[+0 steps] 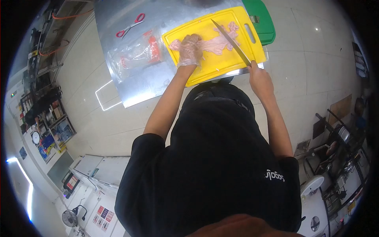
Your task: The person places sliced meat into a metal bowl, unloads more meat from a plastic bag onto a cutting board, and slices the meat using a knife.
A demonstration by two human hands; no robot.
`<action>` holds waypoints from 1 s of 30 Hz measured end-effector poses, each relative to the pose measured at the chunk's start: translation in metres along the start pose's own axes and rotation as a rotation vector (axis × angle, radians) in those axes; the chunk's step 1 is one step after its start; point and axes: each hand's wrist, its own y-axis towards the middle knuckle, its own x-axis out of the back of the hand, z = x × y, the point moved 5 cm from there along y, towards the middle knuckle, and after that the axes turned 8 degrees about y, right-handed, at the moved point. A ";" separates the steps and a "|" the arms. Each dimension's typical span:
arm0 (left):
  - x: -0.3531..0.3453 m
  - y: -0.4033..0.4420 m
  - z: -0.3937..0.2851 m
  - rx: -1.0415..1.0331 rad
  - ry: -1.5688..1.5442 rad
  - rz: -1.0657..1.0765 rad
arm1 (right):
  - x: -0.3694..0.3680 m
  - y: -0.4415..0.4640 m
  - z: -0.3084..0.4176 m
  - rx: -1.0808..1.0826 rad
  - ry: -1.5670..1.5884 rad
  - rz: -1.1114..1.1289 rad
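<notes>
My left hand [191,50], in a clear plastic glove, presses down with curled fingers on a long piece of pale pink raw meat [214,46]. The meat lies across a yellow cutting board [221,69], and part of it is hidden under the glove. In my bare right hand [259,77] is the handle of a long knife [233,42]. Its blade slants up and left over the right part of the meat; whether the edge touches the meat I cannot tell.
The board lies on a metal table [136,89]. Left of it are a crumpled clear plastic bag [136,53] with red print and red-handled scissors [130,27]. A green bin lid [266,23] sits past the table's right edge. Shelving [51,122] stands far left.
</notes>
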 end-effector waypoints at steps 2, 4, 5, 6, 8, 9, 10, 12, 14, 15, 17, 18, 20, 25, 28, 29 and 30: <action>0.000 0.002 -0.008 -0.045 0.048 -0.008 | 0.005 -0.007 0.011 0.026 0.001 0.019; -0.003 0.007 -0.024 -0.084 0.062 0.000 | -0.003 -0.009 0.009 0.030 -0.031 0.081; -0.007 0.009 -0.031 -0.071 0.079 0.059 | -0.010 -0.011 0.007 0.029 -0.047 0.116; -0.009 0.012 -0.038 -0.060 0.097 0.116 | -0.016 -0.010 0.004 0.023 -0.002 0.112; -0.012 0.018 -0.044 -0.066 0.101 0.170 | -0.027 0.000 0.000 0.015 0.088 0.109; -0.016 0.020 -0.045 -0.087 0.086 0.169 | -0.031 0.010 0.002 0.024 0.136 0.098; -0.020 0.019 -0.045 -0.107 0.070 0.174 | -0.038 0.023 0.008 0.028 0.187 0.090; -0.034 0.027 -0.039 -0.120 0.149 0.194 | -0.044 0.058 0.024 0.063 0.229 0.060; -0.036 0.022 -0.038 -0.094 0.129 0.266 | -0.047 0.084 0.039 0.117 0.209 0.041; -0.031 0.025 -0.038 -0.066 0.071 0.318 | -0.047 0.095 0.043 0.153 0.192 0.025; -0.017 0.025 -0.042 -0.006 0.063 0.207 | -0.046 0.091 0.042 0.147 0.187 0.021; -0.009 0.018 -0.045 0.028 0.108 0.038 | -0.045 0.077 0.036 0.109 0.194 0.036; -0.010 0.018 -0.044 0.005 0.270 -0.045 | -0.037 0.046 0.020 0.039 0.231 0.053; -0.030 0.009 -0.035 -0.099 -0.019 0.294 | -0.011 -0.014 -0.021 -0.048 0.136 0.099; -0.009 0.014 -0.052 0.267 -0.505 0.509 | 0.000 -0.020 -0.023 -0.056 0.155 0.054; 0.000 0.016 -0.059 0.328 -0.577 0.471 | 0.002 -0.021 -0.022 -0.052 0.172 0.031; 0.008 0.017 -0.065 0.393 -0.648 0.430 | 0.004 -0.021 -0.022 -0.061 0.217 0.004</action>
